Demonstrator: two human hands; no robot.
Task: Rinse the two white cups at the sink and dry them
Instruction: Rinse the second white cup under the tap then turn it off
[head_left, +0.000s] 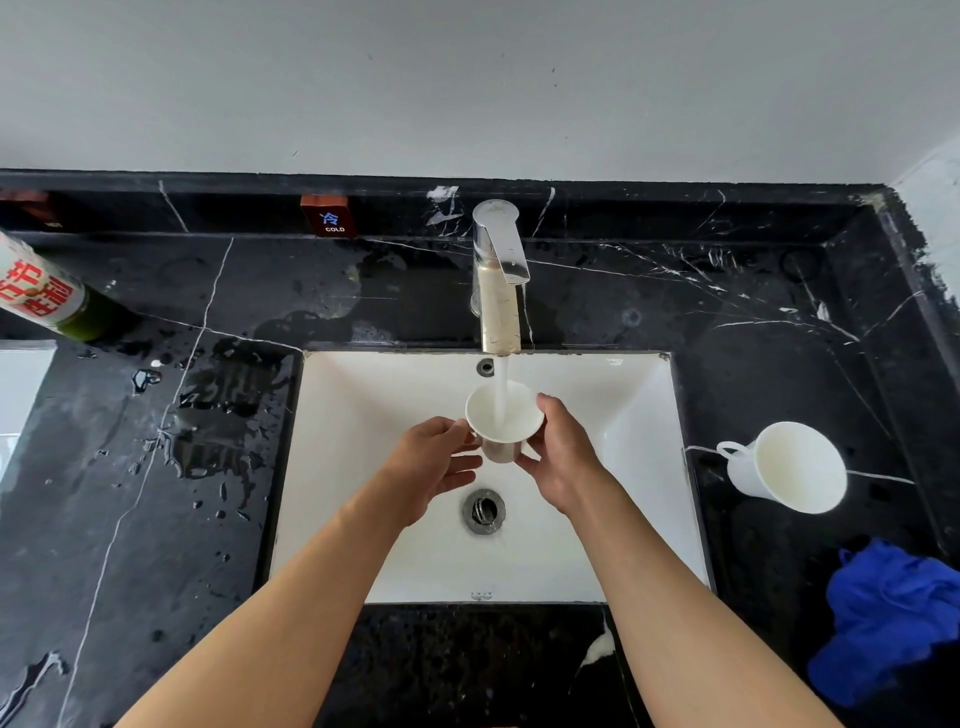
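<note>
While water is running from the tap (497, 291) into the cup (503, 415) over the sink (358, 415), left hand (431, 462) & right hand (561, 457) are both gripping it; swirl w/ care, 2nd cup (789, 467) is waiting on the counter (769, 312).

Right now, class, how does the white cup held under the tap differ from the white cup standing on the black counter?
The white ceramic cup under the tap is held over the white sink by the left hand and right hand; the white handled cup on the black marble counter stands untouched. Water runs into the held cup; none reaches the counter cup. The counter cup's handle shows; the held cup's does not. Both are white with mouths facing up.
</note>
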